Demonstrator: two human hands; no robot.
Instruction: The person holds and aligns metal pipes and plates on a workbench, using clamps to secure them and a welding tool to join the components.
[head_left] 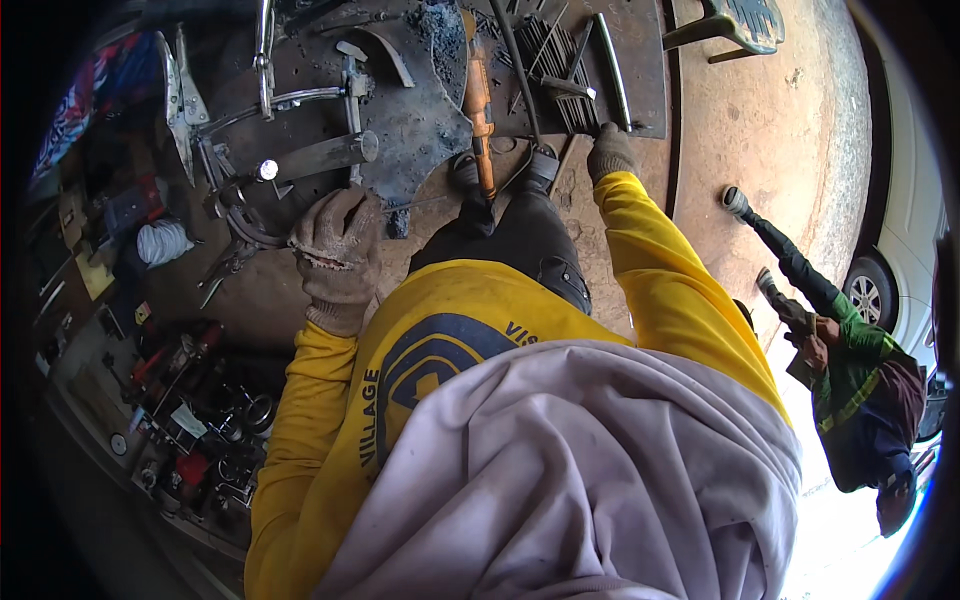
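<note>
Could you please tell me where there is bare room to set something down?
The grey metal sheet looks bare between the thick bar and the orange tool. So does a strip of work surface between the bright pipe and the right edge. Clamps crowd the left; thin rods crowd the space beside the pipe.

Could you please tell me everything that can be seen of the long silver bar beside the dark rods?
The bar is straight, slim and smooth, apparently metal, with a bright shine along its length. It lies on the dark surface, to the right of the rods, slanting slightly so its near end sits further right. That end comes down close beside the gloved right grip; whether they touch is unclear. Whether it is hollow cannot be told.
</note>
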